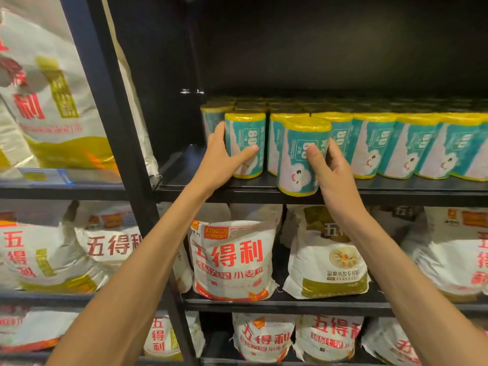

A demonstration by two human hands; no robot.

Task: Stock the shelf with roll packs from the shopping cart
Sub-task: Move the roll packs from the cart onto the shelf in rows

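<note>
Both hands on roll packs at the front edge of the black shelf (396, 190).

The right hand (334, 178) grips a teal-and-yellow roll pack (298, 157) that stands upright right at the shelf lip, thumb across its front and fingers curled round behind. The left hand (224, 157) wraps around the leftmost front pack (245, 138), thumb on the label, fingers tucked behind its left side. Off to the right of the right hand, a row of matching packs (412, 146) lines the shelf, with more behind them. Below both forearms sit flour bags (232, 262) on the lower shelves. No cart in view.
</note>
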